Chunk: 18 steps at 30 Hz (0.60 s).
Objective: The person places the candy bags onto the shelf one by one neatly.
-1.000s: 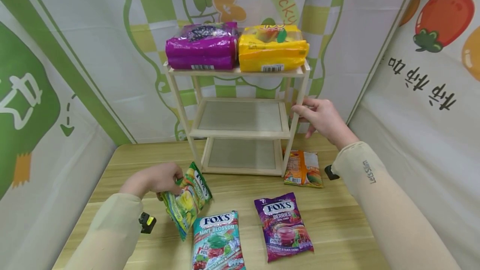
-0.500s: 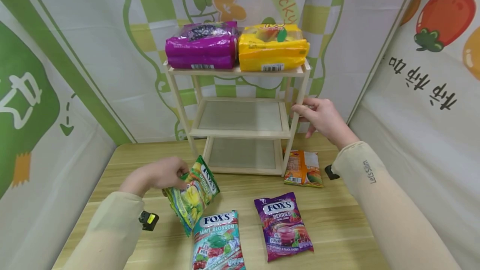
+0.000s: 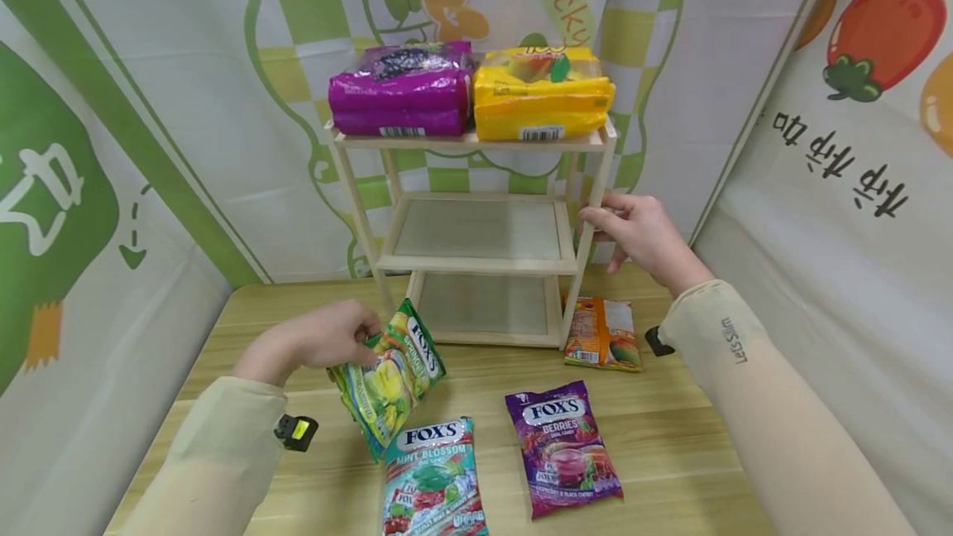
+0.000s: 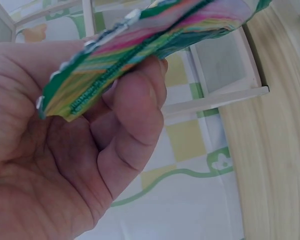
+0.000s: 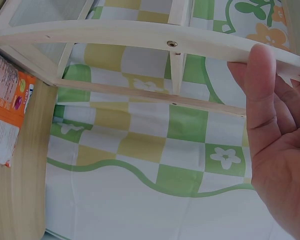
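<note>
In the frame's lower left, the left hand (image 3: 320, 342) pinched a tilted, glossy green-and-yellow FOX'S bag (image 3: 398, 379), while the right hand (image 3: 646, 236) gripped a wooden rack (image 3: 476, 265).

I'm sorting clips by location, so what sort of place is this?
Probably a mock shop corner or demonstration booth: printed walls behind and beside a wood-grain table, with a small wooden rack and FOX'S candy bags.
</note>
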### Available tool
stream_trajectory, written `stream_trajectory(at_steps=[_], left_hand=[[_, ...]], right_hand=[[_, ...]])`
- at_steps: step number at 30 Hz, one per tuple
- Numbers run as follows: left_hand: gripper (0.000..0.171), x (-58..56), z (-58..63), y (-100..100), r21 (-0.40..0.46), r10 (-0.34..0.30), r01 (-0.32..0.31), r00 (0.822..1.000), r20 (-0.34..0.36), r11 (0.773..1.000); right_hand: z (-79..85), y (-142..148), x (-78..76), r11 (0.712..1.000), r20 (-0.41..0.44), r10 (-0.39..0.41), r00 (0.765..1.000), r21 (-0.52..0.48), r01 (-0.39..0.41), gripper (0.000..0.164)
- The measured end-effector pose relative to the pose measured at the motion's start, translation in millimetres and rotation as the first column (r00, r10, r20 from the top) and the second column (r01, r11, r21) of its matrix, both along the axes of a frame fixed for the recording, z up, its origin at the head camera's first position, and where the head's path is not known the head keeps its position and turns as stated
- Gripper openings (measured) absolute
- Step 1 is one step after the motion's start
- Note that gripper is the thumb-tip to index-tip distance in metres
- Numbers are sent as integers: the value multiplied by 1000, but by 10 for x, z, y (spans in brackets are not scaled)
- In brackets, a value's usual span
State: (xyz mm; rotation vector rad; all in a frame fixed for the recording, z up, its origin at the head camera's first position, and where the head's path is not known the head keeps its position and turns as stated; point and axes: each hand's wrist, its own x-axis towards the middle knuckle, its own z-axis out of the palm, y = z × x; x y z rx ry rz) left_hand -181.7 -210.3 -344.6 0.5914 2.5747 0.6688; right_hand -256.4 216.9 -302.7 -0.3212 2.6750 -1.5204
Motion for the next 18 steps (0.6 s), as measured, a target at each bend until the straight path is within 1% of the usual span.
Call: stream_trajectory(at_steps=[8,13,18], left_hand=[[11,22,94,42,5,-19,19,999,-32,1000],[7,35,159,76,16,-18,19,999,-31,1000],[7,37,192,104,9,-15,16,999,-35,1000]], right_hand=[[1,-3,2,1000,-6,2,1000,0,-2,55],[-1,-4,5,1000,-11,0,1000,4,0,54],[-6,-5,5,1000,-13,-3,1000,3,3,53]])
